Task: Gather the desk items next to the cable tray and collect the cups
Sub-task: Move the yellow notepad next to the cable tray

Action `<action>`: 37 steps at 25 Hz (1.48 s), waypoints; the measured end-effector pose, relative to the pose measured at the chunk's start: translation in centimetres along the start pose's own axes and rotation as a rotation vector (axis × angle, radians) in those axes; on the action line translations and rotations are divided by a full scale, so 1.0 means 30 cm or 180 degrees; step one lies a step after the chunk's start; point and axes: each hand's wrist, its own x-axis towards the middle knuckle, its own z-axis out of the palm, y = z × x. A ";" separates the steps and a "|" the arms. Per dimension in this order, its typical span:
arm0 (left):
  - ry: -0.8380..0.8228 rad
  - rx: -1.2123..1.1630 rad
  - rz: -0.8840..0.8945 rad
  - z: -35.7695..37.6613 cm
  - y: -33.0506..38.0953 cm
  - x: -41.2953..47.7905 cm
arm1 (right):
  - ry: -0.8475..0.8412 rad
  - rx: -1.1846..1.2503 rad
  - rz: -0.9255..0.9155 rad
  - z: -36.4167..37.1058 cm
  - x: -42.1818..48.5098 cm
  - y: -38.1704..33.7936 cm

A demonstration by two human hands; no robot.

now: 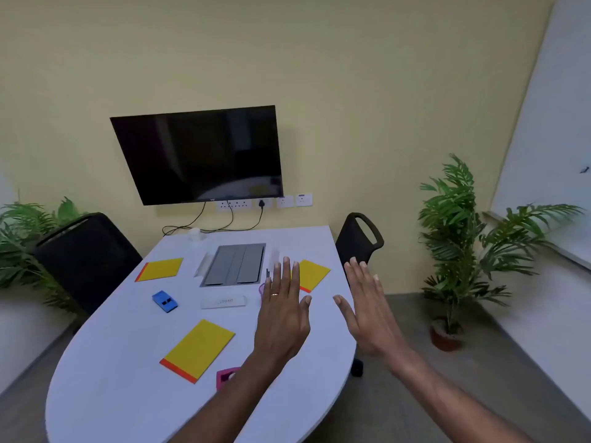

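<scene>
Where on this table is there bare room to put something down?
Widest bare patch: near-left end of the table, between the near yellow pad and the rim. Another lies beyond the cable tray, toward the far-right corner. Crowded right of the tray: pens, purple cup, left hand.

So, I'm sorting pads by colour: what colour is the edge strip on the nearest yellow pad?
Orange-red, on the pad, along its near short edge; head view.
</scene>
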 end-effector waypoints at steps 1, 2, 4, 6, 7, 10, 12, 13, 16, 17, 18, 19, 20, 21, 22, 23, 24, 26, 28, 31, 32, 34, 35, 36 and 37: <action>-0.0032 0.0002 -0.0048 0.018 0.007 -0.003 | -0.0015 -0.0028 0.0033 0.003 -0.006 0.010; -0.0096 0.0017 -0.0088 0.035 0.006 0.001 | -0.0071 -0.0068 0.0059 0.005 -0.006 0.022; -0.0238 0.0133 -0.0138 0.091 -0.005 0.006 | -0.0196 -0.0108 0.0169 0.032 -0.008 0.053; -0.0251 0.0185 -0.0113 0.149 -0.014 0.025 | -0.0248 -0.0124 0.0183 0.066 0.003 0.080; -0.0261 0.0211 -0.0123 0.177 -0.023 0.040 | -0.0288 -0.0128 0.0199 0.084 0.013 0.097; -0.0359 0.0189 -0.0207 0.284 -0.071 0.092 | -0.0467 -0.0156 0.0240 0.167 0.061 0.159; -0.0419 0.0142 -0.0245 0.363 -0.112 0.130 | -0.0593 -0.0199 0.0259 0.231 0.097 0.199; -0.0472 0.0136 -0.0278 0.402 -0.134 0.152 | -0.0654 -0.0209 0.0272 0.260 0.117 0.220; -0.0616 0.0138 -0.0402 0.524 -0.190 0.231 | -0.0823 -0.0262 0.0274 0.336 0.195 0.295; -0.0682 0.0114 -0.0417 0.558 -0.206 0.260 | -0.0860 -0.0263 0.0281 0.355 0.223 0.318; -0.0728 0.0107 -0.0421 0.590 -0.220 0.288 | -0.0884 -0.0268 0.0311 0.374 0.250 0.339; -0.0745 0.0091 -0.0422 0.625 -0.232 0.319 | -0.0882 -0.0273 0.0339 0.394 0.278 0.367; -0.0772 0.0071 -0.0438 0.653 -0.238 0.346 | -0.0901 -0.0293 0.0356 0.411 0.303 0.391; -0.0791 0.0049 -0.0456 0.675 -0.241 0.373 | -0.0922 -0.0304 0.0353 0.428 0.329 0.419; -0.0807 0.0028 -0.0472 0.698 -0.241 0.402 | -0.0939 -0.0307 0.0344 0.445 0.355 0.450; -0.0810 0.0008 -0.0482 0.721 -0.236 0.430 | -0.0957 -0.0302 0.0334 0.462 0.382 0.485; -0.0830 -0.0011 -0.0508 0.752 -0.231 0.458 | -0.0994 -0.0283 0.0324 0.483 0.413 0.526; -0.0867 0.0034 -0.0563 0.806 -0.225 0.511 | -0.1040 -0.0202 0.0263 0.527 0.472 0.604; -0.0901 0.0204 -0.0649 0.870 -0.220 0.571 | -0.1093 -0.0122 0.0114 0.572 0.537 0.689; -0.0898 0.0409 -0.0863 0.983 -0.175 0.664 | -0.1209 0.0035 -0.0143 0.623 0.642 0.852; -0.0901 0.0424 -0.0981 1.019 -0.144 0.689 | -0.1267 0.0080 -0.0213 0.632 0.678 0.907; -0.0855 0.0429 -0.1204 1.081 -0.079 0.740 | -0.1425 0.0214 -0.0277 0.642 0.752 1.005; -0.0824 0.0447 -0.1305 1.109 -0.051 0.763 | -0.1493 0.0268 -0.0325 0.644 0.782 1.046; -0.0818 0.0488 -0.1401 1.137 -0.028 0.785 | -0.1525 0.0298 -0.0407 0.645 0.809 1.082; -0.0823 0.0527 -0.1494 1.164 -0.005 0.810 | -0.1538 0.0323 -0.0500 0.647 0.838 1.118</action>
